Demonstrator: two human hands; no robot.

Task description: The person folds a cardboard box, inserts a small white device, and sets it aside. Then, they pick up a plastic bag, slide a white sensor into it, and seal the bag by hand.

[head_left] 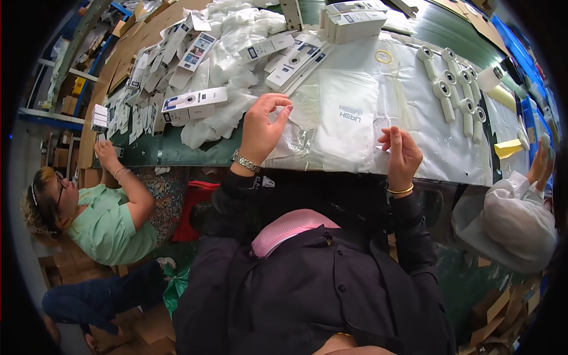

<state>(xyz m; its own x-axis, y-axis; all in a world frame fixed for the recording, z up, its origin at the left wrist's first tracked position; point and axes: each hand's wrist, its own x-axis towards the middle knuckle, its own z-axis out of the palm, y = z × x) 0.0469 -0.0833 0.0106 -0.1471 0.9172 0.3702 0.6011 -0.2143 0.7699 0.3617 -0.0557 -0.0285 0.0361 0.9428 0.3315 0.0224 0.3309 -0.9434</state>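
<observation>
White bags separate left hand, fingers narrowly parted, from curled right hand, hold unclear, near the worktop's front edge.

Dark green floor, blue-railed shelving at left

black buttoned jacket | pink cloth | silver link band, left | yellow bangle, right

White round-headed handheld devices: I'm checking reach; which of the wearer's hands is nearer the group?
Right. The right hand is left of the white round-headed handheld devices and lower in the picture; the left hand is much farther left, past the translucent bags.
</observation>
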